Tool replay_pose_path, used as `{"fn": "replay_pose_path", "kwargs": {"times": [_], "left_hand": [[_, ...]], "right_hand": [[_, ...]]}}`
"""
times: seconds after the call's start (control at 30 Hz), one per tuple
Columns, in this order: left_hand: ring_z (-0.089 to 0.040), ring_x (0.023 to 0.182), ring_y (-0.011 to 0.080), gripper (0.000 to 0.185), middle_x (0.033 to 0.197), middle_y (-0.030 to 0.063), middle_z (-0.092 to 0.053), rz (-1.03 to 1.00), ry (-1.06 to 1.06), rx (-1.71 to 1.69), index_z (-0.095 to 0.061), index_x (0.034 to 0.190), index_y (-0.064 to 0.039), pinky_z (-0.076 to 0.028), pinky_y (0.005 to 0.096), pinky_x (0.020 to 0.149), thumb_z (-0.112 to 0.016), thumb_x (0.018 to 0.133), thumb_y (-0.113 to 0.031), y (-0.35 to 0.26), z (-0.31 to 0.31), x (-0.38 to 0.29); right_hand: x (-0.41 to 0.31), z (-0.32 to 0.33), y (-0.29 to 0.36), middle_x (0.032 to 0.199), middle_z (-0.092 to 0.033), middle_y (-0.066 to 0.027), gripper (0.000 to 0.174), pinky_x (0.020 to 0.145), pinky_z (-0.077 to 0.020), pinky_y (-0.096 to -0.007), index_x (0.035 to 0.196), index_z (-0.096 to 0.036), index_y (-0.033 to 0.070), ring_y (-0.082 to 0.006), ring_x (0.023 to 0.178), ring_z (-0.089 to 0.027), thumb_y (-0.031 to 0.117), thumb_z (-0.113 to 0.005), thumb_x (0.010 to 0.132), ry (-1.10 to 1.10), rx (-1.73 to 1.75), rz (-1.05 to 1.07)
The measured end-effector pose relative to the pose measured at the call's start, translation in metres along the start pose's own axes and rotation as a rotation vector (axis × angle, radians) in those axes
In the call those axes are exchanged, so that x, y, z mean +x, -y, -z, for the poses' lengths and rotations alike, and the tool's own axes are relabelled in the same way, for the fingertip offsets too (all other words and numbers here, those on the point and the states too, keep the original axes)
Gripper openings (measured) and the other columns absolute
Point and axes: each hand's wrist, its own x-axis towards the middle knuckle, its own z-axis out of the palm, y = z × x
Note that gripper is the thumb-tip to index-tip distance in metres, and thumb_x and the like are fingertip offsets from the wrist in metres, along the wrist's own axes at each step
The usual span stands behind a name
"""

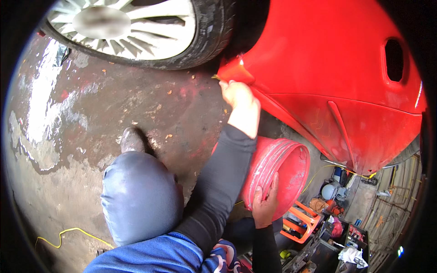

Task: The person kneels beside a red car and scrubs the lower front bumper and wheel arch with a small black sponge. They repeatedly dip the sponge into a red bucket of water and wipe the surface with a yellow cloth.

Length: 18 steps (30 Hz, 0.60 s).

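My left hand reaches to the lower corner of a glossy red car bumper, by the wheel arch. Its fingers are closed, and a thin yellowish piece sticks out at the fingertips; what it is cannot be told. My right hand grips the rim of a red plastic bucket, which lies tilted with its mouth facing right, below the bumper. My left forearm passes in front of part of the bucket. Whitish smears mark the bucket's ribs and inner wall.
A car tyre on a light spoked wheel stands at the top left. The concrete floor is wet in places. A yellow cord lies at the lower left. An orange plastic stool and trays of tools are at the lower right.
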Motion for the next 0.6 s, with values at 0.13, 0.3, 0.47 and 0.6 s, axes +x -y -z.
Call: {"fn": "replay_pose_path", "kwargs": {"times": [0.13,0.3,0.47,0.6], "left_hand": [[-0.058,0.118,0.0182,0.048,0.149,0.014,-0.052,-0.051,-0.291,0.076,-0.047,0.147,0.002,-0.041,0.0286,0.103,-0.035,0.11,-0.027,0.012,-0.014,0.01],[-0.06,0.095,0.0181,0.038,0.122,0.0099,-0.061,0.113,-0.232,0.031,-0.06,0.127,-0.004,-0.048,0.0314,0.09,-0.045,0.106,-0.033,-0.011,0.011,0.022],[-0.061,0.076,0.0175,0.022,0.098,0.005,-0.065,-0.038,-0.209,0.447,-0.063,0.112,-0.012,-0.052,0.0411,0.072,-0.049,0.102,-0.026,-0.053,0.051,0.034],[-0.059,0.075,0.0224,0.021,0.099,0.0058,-0.064,0.134,-0.197,0.254,-0.061,0.115,-0.013,-0.052,0.0453,0.075,-0.046,0.102,-0.021,-0.064,0.06,0.035]], "right_hand": [[-0.002,0.0,0.002,0.147,-0.052,-0.0215,0.068,0.102,-0.047,-0.0363,0.157,-0.027,0.004,-0.0298,0.126,-0.059,0.001,-0.055,0.095,0.051,0.061,-0.064],[-0.002,-0.001,-0.001,0.143,-0.054,-0.0241,0.068,0.092,-0.054,-0.0432,0.154,-0.034,0.006,-0.0419,0.12,-0.061,0.009,-0.061,0.092,0.011,0.062,-0.052],[-0.001,-0.004,-0.003,0.142,-0.055,-0.025,0.069,0.094,-0.053,-0.0422,0.155,-0.033,0.005,-0.0405,0.121,-0.061,0.007,-0.06,0.092,-0.011,0.083,-0.018],[0.0,-0.003,-0.002,0.141,-0.055,-0.0277,0.069,0.094,-0.0527,-0.0422,0.155,-0.032,0.004,-0.0405,0.121,-0.062,0.006,-0.061,0.092,0.002,0.132,-0.061]]}}
